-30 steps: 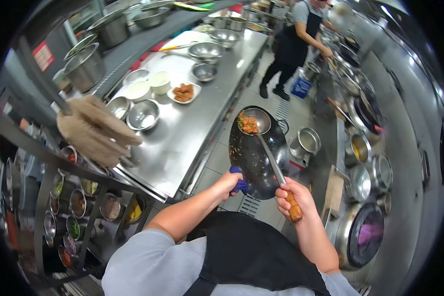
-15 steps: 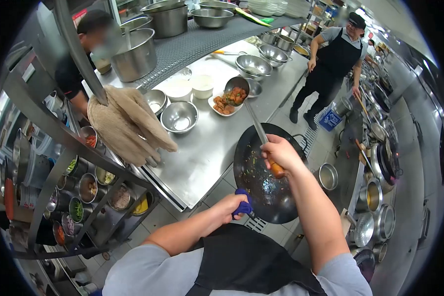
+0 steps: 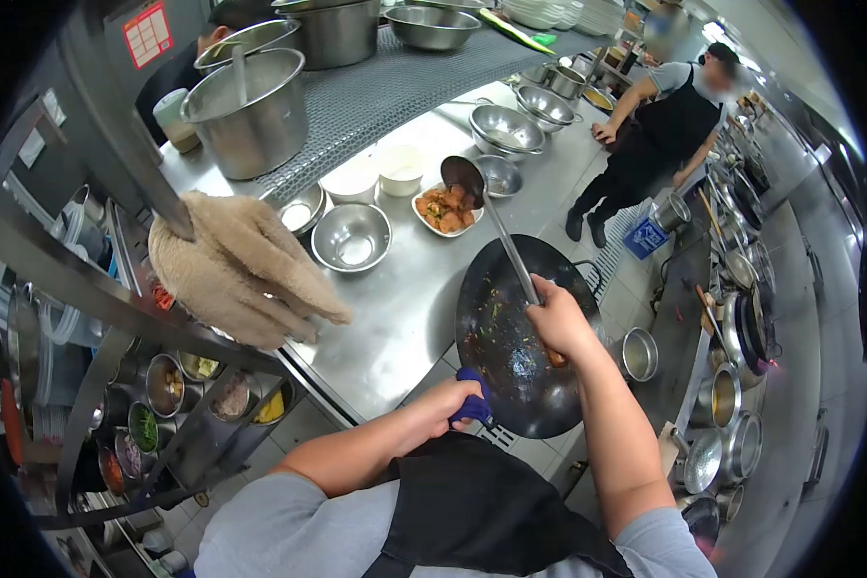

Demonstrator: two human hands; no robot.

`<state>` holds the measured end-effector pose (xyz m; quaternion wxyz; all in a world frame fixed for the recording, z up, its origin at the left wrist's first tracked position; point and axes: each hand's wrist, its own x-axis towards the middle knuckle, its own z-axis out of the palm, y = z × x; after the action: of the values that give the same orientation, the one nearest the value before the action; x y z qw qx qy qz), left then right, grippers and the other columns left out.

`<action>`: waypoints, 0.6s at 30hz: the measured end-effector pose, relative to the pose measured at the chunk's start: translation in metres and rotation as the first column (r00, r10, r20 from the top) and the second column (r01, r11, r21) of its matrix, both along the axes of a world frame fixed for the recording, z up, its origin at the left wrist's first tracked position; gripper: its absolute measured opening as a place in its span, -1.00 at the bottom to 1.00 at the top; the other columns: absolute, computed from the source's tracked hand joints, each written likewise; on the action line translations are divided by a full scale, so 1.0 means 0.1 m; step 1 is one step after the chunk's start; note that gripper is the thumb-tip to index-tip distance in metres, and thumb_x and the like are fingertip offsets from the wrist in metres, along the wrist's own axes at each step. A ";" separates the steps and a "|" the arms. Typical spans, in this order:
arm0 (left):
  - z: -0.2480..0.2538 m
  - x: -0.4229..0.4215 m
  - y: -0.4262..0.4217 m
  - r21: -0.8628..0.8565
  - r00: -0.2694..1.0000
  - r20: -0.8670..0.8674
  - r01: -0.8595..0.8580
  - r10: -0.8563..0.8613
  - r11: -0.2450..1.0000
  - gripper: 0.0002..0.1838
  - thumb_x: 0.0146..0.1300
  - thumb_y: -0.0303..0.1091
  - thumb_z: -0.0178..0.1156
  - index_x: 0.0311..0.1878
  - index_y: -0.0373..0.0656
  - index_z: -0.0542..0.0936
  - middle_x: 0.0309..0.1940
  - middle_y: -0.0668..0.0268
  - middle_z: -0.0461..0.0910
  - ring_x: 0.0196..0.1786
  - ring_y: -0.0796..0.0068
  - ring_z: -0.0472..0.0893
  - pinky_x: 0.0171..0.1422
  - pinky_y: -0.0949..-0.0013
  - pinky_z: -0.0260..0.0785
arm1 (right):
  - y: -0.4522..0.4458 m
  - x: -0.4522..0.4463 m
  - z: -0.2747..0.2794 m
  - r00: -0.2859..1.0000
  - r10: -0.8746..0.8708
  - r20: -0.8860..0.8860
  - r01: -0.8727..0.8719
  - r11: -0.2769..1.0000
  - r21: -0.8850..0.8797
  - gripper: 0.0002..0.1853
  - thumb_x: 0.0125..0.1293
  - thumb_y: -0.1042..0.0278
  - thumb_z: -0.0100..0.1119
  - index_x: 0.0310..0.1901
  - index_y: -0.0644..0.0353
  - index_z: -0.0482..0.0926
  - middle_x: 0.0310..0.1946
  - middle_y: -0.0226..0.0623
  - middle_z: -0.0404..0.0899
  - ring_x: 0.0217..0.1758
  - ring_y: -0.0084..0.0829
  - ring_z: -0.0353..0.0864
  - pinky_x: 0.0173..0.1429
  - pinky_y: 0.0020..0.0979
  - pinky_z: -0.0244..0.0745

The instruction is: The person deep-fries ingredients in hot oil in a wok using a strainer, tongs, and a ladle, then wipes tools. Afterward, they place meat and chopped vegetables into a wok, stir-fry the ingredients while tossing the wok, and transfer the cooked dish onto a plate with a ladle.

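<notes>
My left hand (image 3: 453, 403) is closed around a purple cloth (image 3: 473, 397) at the near edge of a black wok (image 3: 520, 337); the handle under the cloth is hidden. The wok hangs tilted in front of me, with oil and small food scraps inside. My right hand (image 3: 556, 320) grips a long-handled ladle (image 3: 508, 241) above the wok. The ladle's dark bowl is tipped over a white dish (image 3: 446, 231) on the steel counter. Glazed brown food pieces (image 3: 445, 207) fill the dish, and the ladle bowl touches or nearly touches them.
A steel bowl (image 3: 352, 237) and white tubs (image 3: 353, 181) stand left of the dish. A tan towel (image 3: 246, 265) hangs at the left. Ingredient tins (image 3: 144, 429) sit lower left. A co-worker (image 3: 669, 125) stands at the far right, near a stove line with pans.
The ladle has emptied its food into the dish, and its bowl has turned over. My right hand has moved slightly right and down. My left hand stays on the cloth.
</notes>
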<state>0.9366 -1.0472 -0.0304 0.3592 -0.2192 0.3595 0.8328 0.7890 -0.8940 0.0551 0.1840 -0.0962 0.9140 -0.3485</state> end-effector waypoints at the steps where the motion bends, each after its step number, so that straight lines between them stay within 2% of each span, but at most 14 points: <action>1: -0.02 -0.02 -0.02 0.002 1.000 0.000 0.010 -0.010 1.000 -0.91 0.10 -0.35 0.09 -0.41 -0.15 0.45 -0.62 0.35 0.39 -0.71 0.59 0.29 -0.73 0.52 0.03 | 0.05 -0.01 -0.08 0.992 0.054 -0.117 -0.047 0.997 0.056 -0.36 0.11 0.47 0.04 0.31 0.29 0.27 -0.41 -0.06 0.60 -0.49 -0.36 0.61 -0.29 -0.36 0.51; 2: -0.03 -0.04 -0.05 0.025 1.000 0.014 0.010 -0.011 1.000 -0.92 0.10 -0.36 0.09 -0.39 -0.14 0.44 -0.62 0.36 0.39 -0.72 0.59 0.29 -0.74 0.52 0.03 | 0.03 0.02 -0.10 0.966 0.067 -0.251 -0.038 0.992 0.119 -0.35 0.08 0.46 0.06 0.30 0.26 0.29 -0.35 0.04 0.61 -0.31 -0.25 0.64 -0.07 -0.35 0.47; 4: -0.02 -0.07 -0.10 0.048 1.000 0.025 0.013 -0.014 0.999 -0.92 0.10 -0.37 0.09 -0.38 -0.13 0.43 -0.62 0.36 0.38 -0.72 0.58 0.29 -0.74 0.52 0.03 | 0.04 0.00 0.00 0.977 0.042 -0.208 -0.013 0.991 0.137 -0.34 0.08 0.46 0.06 0.31 0.25 0.29 -0.32 0.07 0.61 -0.28 -0.23 0.64 -0.06 -0.35 0.47; 6: 0.07 -0.07 -0.14 -0.024 0.998 0.056 -0.040 0.041 0.999 -0.93 0.10 -0.39 0.08 -0.35 -0.11 0.42 -0.62 0.37 0.38 -0.72 0.58 0.29 -0.75 0.53 0.03 | -0.01 0.04 0.28 0.997 -0.020 -0.070 0.030 0.991 0.134 -0.34 0.09 0.45 0.08 0.31 0.24 0.28 -0.29 0.05 0.61 -0.26 -0.26 0.64 -0.07 -0.37 0.46; 7: 0.07 -0.06 -0.17 -0.021 0.998 0.058 -0.033 0.034 0.999 -0.93 0.10 -0.39 0.08 -0.35 -0.11 0.42 -0.62 0.37 0.38 -0.72 0.58 0.29 -0.75 0.53 0.03 | 0.03 0.00 0.29 0.997 -0.026 -0.068 0.036 0.990 0.137 -0.34 0.09 0.45 0.08 0.31 0.24 0.28 -0.29 0.05 0.61 -0.26 -0.26 0.64 -0.07 -0.37 0.46; 9: 0.08 -0.05 -0.24 0.004 0.998 0.043 -0.050 0.050 0.999 -0.91 0.07 -0.36 0.09 -0.43 -0.12 0.40 -0.68 0.35 0.36 -0.76 0.56 0.31 -0.78 0.49 0.03 | 0.06 -0.05 0.40 0.981 0.072 -0.182 -0.066 0.997 0.040 -0.36 0.11 0.40 0.06 0.31 0.23 0.28 -0.22 0.15 0.60 -0.12 -0.10 0.64 0.05 -0.28 0.46; 10: 0.12 -0.05 -0.27 -0.004 0.998 0.026 -0.063 0.063 0.998 -0.90 0.07 -0.37 0.10 -0.41 -0.14 0.39 -0.68 0.34 0.36 -0.76 0.54 0.33 -0.78 0.49 0.03 | 0.08 -0.04 0.49 0.991 0.030 -0.127 -0.022 0.997 0.068 -0.36 0.11 0.40 0.07 0.30 0.23 0.29 -0.28 0.12 0.61 -0.19 -0.11 0.65 0.01 -0.28 0.46; 13: 0.05 -0.03 -0.37 0.013 0.998 0.000 -0.056 0.056 0.998 -0.87 0.06 -0.37 0.10 -0.34 -0.14 0.38 -0.65 0.32 0.38 -0.76 0.54 0.33 -0.78 0.49 0.04 | 0.10 0.05 0.68 0.993 -0.028 -0.113 0.036 0.997 0.063 -0.37 0.11 0.40 0.09 0.30 0.19 0.30 -0.30 0.10 0.61 -0.20 -0.12 0.65 0.00 -0.27 0.46; 15: 0.06 -0.02 -0.38 -0.044 0.996 -0.027 -0.089 0.088 0.995 -0.85 0.06 -0.37 0.10 -0.31 -0.13 0.37 -0.63 0.32 0.39 -0.75 0.54 0.33 -0.78 0.50 0.05 | 0.14 0.14 0.70 0.994 -0.012 -0.107 0.020 0.997 0.074 -0.35 0.12 0.39 0.07 0.32 0.14 0.27 -0.30 0.14 0.60 -0.19 -0.06 0.64 -0.01 -0.22 0.47; 17: 0.11 -0.02 -0.34 -0.100 0.993 -0.054 -0.112 0.107 0.989 -0.82 0.06 -0.37 0.10 -0.27 -0.13 0.37 -0.61 0.31 0.40 -0.75 0.54 0.34 -0.78 0.50 0.06 | 0.19 0.21 0.55 0.979 0.051 -0.196 -0.018 0.986 0.166 -0.34 0.12 0.41 0.05 0.34 0.11 0.24 -0.30 0.18 0.59 -0.19 0.03 0.62 -0.02 -0.15 0.48; 18: 0.18 -0.02 -0.32 -0.148 0.991 -0.080 -0.116 0.105 0.982 -0.83 0.06 -0.38 0.10 -0.25 -0.11 0.40 -0.57 0.34 0.42 -0.72 0.58 0.35 -0.76 0.51 0.07 | 0.13 0.28 0.55 0.994 0.040 -0.100 -0.015 0.972 0.236 -0.33 0.12 0.41 0.03 0.35 0.11 0.22 -0.30 0.21 0.58 -0.19 0.10 0.60 -0.03 -0.09 0.48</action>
<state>0.9349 -1.0791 -0.0129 0.2817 -0.2356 0.4220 0.8288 0.8167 -0.8812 0.1106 0.1510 -0.1044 0.9557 -0.2301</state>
